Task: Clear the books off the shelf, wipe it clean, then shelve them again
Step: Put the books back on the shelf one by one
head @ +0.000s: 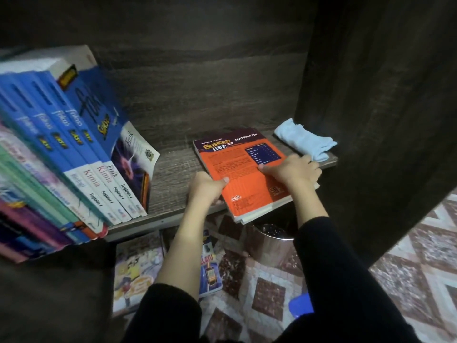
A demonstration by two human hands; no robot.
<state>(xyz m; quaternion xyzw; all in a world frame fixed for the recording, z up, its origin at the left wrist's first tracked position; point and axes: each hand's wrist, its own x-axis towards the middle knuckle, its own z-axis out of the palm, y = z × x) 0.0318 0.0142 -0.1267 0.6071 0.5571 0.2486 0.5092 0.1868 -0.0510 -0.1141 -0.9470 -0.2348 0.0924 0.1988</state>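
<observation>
Dark wood-grain panels form the back and right wall of a shelf [173,174] seen from the head camera, with patterned floor tiles [420,256] showing below and to the right. On the shelf board, an orange book [244,177] titled "Matematik" lies flat on what looks like one or two more books, its near end hanging past the shelf's front edge. The left hand [206,188] grips the book's left edge, thumb on the cover and fingers curled beneath. The right hand [294,170] clasps the right edge, thumb pressed on the cover, fingers wrapped around the side. Both arms wear black sleeves. Just beyond the right hand, a crumpled light-blue cloth [305,139] rests at the shelf's right end against the wall. Well apart on the left, a row of blue books [81,149] leans rightward on the same board, spines reading Kimia and Fizik. More books [138,271] lie on the floor below, beside a shiny metal bin [272,240].
</observation>
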